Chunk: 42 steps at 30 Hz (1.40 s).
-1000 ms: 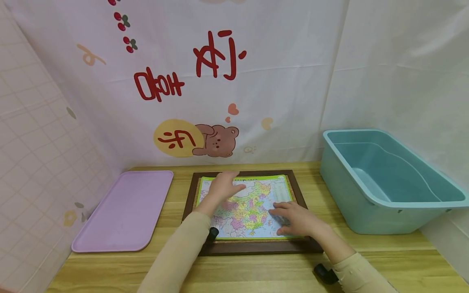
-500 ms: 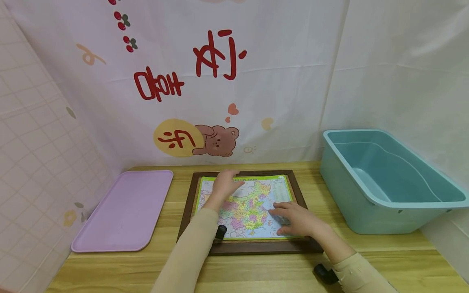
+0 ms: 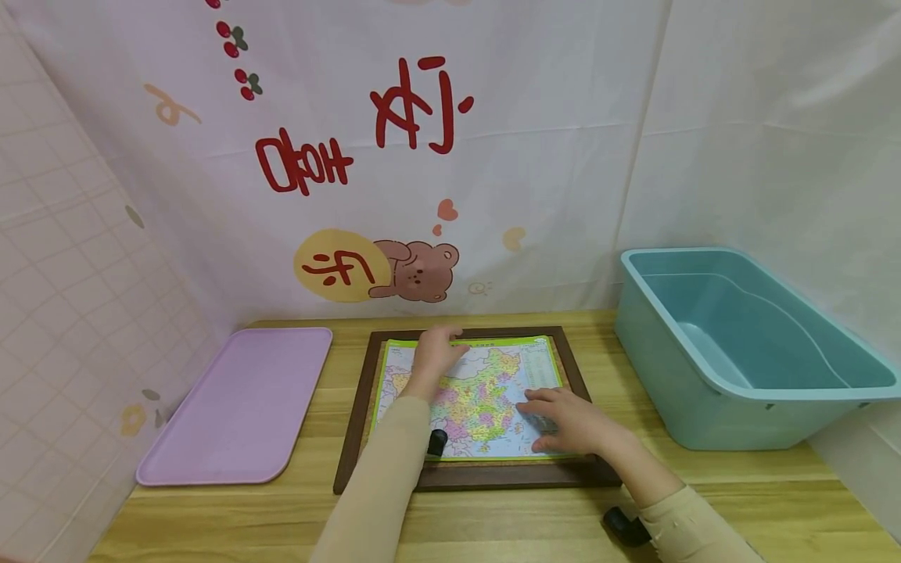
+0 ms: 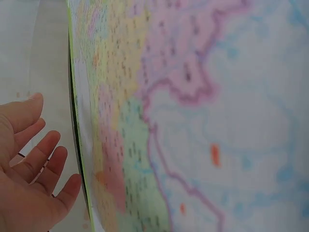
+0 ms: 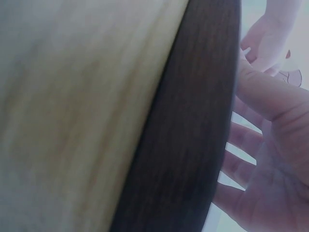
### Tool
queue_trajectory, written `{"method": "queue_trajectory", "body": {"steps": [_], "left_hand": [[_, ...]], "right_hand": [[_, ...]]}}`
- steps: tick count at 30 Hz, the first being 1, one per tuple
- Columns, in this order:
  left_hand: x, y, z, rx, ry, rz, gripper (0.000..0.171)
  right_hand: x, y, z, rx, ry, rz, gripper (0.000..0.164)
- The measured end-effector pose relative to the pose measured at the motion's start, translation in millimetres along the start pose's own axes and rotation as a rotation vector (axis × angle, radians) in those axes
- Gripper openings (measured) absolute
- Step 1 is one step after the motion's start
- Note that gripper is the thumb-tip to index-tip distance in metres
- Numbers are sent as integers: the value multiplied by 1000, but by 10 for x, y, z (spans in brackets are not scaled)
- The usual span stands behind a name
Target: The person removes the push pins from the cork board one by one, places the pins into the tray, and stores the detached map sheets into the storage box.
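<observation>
A printed map (image 3: pixel 486 407) with a green border lies on a cork board with a dark brown frame (image 3: pixel 521 475). Over the map's upper left part is my left hand (image 3: pixel 432 356), its fingertips near the top edge. In the left wrist view the fingers (image 4: pixel 44 166) are relaxed and slightly bent, with nothing between them. My right hand (image 3: pixel 568 418) rests on the map's right side, fingers spread and loosely bent. The right wrist view shows its fingers (image 5: pixel 237 166) past the dark frame edge (image 5: pixel 188 116). Part of the map is hidden under my left forearm.
A purple tray (image 3: pixel 242 407) lies on the wooden table (image 3: pixel 493 524) at the left. On the right stands a deep teal tub (image 3: pixel 693 391). A white printed cloth (image 3: pixel 549 180) hangs behind the table.
My left hand and forearm have shifted a little to the right over the map, uncovering more of the frame's left side. My right hand has stayed in place.
</observation>
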<state>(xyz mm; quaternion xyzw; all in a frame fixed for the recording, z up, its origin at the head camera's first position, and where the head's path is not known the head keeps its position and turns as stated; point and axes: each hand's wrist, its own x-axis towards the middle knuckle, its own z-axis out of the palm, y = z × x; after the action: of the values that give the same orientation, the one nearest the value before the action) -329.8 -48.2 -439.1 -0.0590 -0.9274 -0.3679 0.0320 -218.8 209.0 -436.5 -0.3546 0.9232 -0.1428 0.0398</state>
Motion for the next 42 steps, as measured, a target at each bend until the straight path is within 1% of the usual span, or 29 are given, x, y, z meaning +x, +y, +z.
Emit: {"method": "queue_trajectory", "body": {"steps": [3,9,15,19,28,35,42], "left_hand": [[16,6,20,-7,-2,-27,37],[28,49,45,8,1,-50,35],[34,83,81,-16,11,-96,32],[42,97,107,-18,9,-112,29],[49,86,156,42,3,-133,27],[11,91,154,-1,16,-164,25],[-9,70,165,-19,22,-168,23]], "right_hand": [[-5,-8,-4,7,2,-4,64],[-13,-8,-1,6,3,-15,63],[-12,1,1,5,-8,7,64],[-12,11,2,3,-7,8,64],[-10,32,14,0,-11,6,64],[-2,6,4,0,-13,9,64],[-6,-7,7,0,-11,15,64]]}}
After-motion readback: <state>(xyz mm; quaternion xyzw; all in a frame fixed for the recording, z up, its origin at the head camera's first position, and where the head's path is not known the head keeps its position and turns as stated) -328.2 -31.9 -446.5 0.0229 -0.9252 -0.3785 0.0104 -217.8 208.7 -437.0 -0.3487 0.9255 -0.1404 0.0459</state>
